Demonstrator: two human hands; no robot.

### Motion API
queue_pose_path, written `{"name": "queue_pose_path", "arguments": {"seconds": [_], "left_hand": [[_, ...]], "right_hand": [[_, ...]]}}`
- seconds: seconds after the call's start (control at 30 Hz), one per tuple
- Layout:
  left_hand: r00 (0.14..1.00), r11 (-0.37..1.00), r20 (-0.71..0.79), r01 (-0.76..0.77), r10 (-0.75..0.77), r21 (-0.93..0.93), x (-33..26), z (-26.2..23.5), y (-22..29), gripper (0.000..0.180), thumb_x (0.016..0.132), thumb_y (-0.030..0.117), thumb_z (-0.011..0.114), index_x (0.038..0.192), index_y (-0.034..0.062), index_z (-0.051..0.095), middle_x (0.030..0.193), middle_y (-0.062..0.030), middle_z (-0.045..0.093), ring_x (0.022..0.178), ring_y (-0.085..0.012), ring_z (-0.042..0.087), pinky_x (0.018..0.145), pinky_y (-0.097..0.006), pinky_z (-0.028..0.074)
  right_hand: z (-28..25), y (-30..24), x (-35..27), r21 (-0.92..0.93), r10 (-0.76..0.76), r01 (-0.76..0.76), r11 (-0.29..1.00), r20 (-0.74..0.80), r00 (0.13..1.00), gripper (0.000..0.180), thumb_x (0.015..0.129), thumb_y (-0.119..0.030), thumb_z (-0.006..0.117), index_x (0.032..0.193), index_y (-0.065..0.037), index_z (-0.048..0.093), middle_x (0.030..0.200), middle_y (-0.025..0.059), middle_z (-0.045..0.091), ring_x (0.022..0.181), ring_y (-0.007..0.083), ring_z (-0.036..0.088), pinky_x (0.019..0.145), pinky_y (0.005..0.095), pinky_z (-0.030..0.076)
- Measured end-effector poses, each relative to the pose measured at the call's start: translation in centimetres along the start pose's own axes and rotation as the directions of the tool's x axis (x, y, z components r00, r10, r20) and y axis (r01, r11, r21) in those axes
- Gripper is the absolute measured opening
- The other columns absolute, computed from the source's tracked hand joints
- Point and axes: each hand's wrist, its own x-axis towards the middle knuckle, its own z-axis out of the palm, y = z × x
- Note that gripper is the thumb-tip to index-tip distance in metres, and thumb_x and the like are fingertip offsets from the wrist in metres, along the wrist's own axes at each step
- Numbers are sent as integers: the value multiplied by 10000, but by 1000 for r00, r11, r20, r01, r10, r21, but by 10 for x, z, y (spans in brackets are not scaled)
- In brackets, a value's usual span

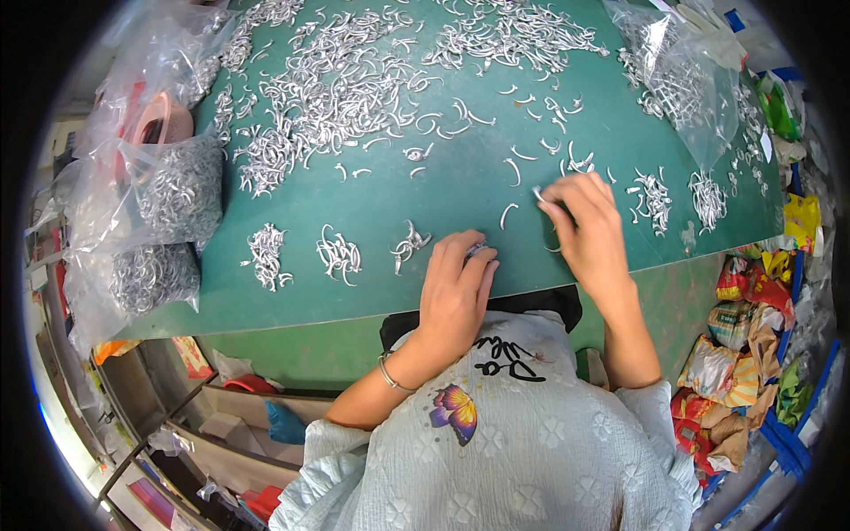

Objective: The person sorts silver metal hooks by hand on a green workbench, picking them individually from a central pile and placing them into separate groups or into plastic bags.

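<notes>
My left hand (456,288) rests on the green table top (390,199) near its front edge, fingers curled around a small bunch of silver curved metal hooks (479,250). My right hand (584,221) lies just to the right and pinches one hook (537,193) between thumb and fingertips. A single loose hook (506,214) lies between the two hands. Three small sorted bunches (337,254) sit in a row left of my left hand. A large loose heap of hooks (345,84) covers the far side of the table.
Clear plastic bags full of hooks (177,186) hang over the table's left edge, another bag (677,75) lies at the far right. Small bunches (708,199) sit near the right edge. Colourful snack wrappers (744,354) pile on the right; shelves (221,416) are below left.
</notes>
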Motion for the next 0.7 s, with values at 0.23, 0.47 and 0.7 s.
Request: {"name": "queue_pose_path", "arguments": {"seconds": [0.23,0.47,0.7], "left_hand": [[1000,1000,13,2,-2,-11,-1,-1,-1,259,771,-58,690,1016,-5,627,1111,-153,568,980,-330,554,839,-406,459],[1000,999,-11,10,-10,38,2,-2,7,347,769,-35,708,1099,7,610,1155,-159,550,1019,-336,540,873,-411,444],[1000,998,12,-6,5,55,5,-1,13,417,767,-34,710,1162,17,588,1194,-164,537,1054,-342,529,910,-419,426]], "right_hand": [[-36,-4,-30,-18,133,-132,991,92,987,205,786,-19,683,984,-23,631,993,117,557,908,304,541,796,391,431],[-7,8,-13,-193,118,-133,972,-89,989,159,775,-39,699,908,-31,611,952,91,558,894,281,524,763,386,411],[-25,4,-35,-74,119,-127,989,-108,987,122,791,-6,681,899,-27,630,881,110,589,851,303,560,768,390,436]]}}
